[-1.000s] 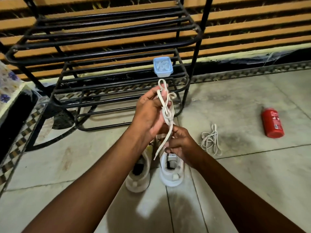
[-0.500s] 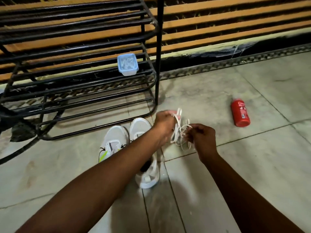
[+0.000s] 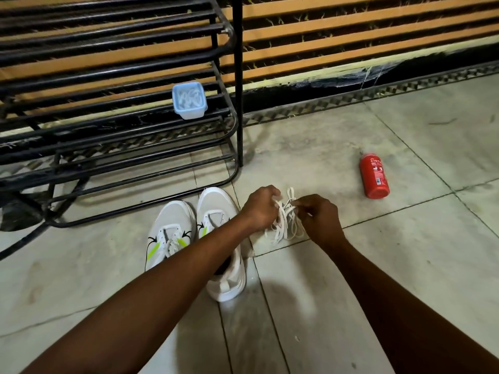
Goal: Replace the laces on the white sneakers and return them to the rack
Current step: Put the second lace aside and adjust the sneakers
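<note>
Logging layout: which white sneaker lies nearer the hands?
The sneaker beside the left hand, which grips the laces, toe nearer the rack; the other sneaker lies farther off.

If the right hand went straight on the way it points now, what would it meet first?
The right hand pinches the laces; beyond them it would probably meet the left hand, gripping the same bundle. Depth is unclear.
</note>
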Tool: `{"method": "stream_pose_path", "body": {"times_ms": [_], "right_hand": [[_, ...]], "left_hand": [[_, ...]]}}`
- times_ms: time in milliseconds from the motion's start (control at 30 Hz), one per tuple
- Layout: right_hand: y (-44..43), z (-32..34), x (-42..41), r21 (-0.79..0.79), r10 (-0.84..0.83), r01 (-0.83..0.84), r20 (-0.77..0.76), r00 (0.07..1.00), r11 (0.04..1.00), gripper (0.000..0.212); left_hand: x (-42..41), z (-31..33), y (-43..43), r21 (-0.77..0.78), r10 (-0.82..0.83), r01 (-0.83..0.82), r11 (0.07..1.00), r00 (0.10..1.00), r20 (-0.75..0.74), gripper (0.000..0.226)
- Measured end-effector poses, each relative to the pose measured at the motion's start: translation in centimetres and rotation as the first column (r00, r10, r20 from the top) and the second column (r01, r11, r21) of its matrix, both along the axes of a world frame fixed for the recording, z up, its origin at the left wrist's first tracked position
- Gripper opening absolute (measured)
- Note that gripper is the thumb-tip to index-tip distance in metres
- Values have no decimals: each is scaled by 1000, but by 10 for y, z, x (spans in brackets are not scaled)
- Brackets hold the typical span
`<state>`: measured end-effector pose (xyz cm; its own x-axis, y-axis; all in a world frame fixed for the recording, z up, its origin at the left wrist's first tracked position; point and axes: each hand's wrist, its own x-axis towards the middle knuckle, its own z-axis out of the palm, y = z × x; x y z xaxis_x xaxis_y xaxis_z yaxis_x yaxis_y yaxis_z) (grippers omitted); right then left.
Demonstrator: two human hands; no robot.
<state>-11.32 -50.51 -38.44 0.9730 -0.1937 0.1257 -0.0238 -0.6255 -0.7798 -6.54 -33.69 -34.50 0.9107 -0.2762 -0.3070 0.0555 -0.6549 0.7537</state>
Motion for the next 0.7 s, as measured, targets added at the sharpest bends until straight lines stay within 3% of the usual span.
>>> {"method": "stream_pose_path", "body": {"times_ms": [100, 267, 400, 533, 700], "right_hand": [[2, 0, -5, 28, 30, -29, -37, 999, 999, 27], [8, 1, -16, 98, 1, 13, -138, 990, 995, 32], [11, -7, -21, 39, -54, 61, -159, 986, 997, 11], [12, -9, -20, -4, 34, -36, -222, 974, 999, 18], [14, -6, -20, -49, -47, 43, -74, 996, 998, 16]], "left_hand": [[-7, -1, 6, 224, -103, 62, 973, 979, 175, 33], [-17, -2, 2, 399, -75, 67, 914, 997, 4, 43], [-19, -10, -3, 337, -145, 153, 929, 988, -49, 33], [-19, -13, -1, 265, -166, 164, 950, 986, -15, 21], [-22, -12, 20, 223, -117, 88, 971, 986, 120, 20]]}}
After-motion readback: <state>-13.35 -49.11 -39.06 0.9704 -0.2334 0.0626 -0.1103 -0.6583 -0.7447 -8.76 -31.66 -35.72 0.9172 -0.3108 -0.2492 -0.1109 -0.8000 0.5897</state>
